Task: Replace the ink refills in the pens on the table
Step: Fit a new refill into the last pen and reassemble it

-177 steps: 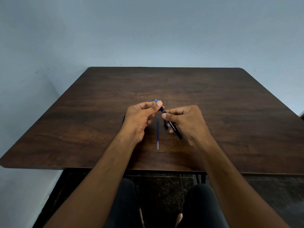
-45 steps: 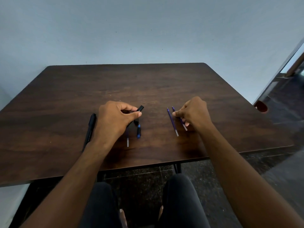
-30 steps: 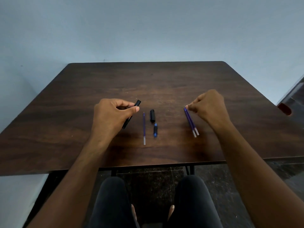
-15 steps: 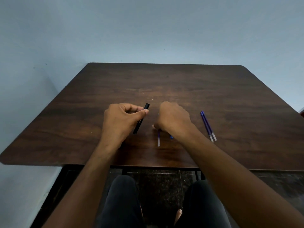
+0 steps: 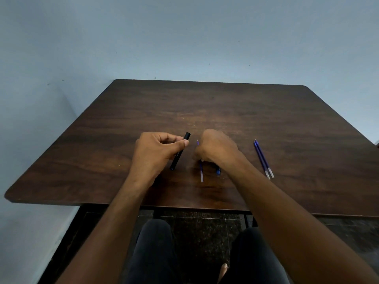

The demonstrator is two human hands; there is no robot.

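My left hand (image 5: 158,154) grips an empty black pen barrel (image 5: 180,152), tilted with its open end up and away from me. Just to its right, my right hand (image 5: 217,148) is curled down over a loose blue refill (image 5: 201,175) on the dark wooden table (image 5: 225,107). The fingers seem to pinch the refill, whose tip and clear tail stick out on either side of the hand. A small blue pen tip piece (image 5: 218,172) lies beside my right wrist. Two more blue refills (image 5: 263,158) lie side by side further right.
The table stands against a pale blue wall, with its left edge close to a wall corner. My knees and the dark tiled floor show below the near table edge.
My right hand left the pair of refills on the right and came over to the single refill in the middle. My left hand kept hold of the black barrel.
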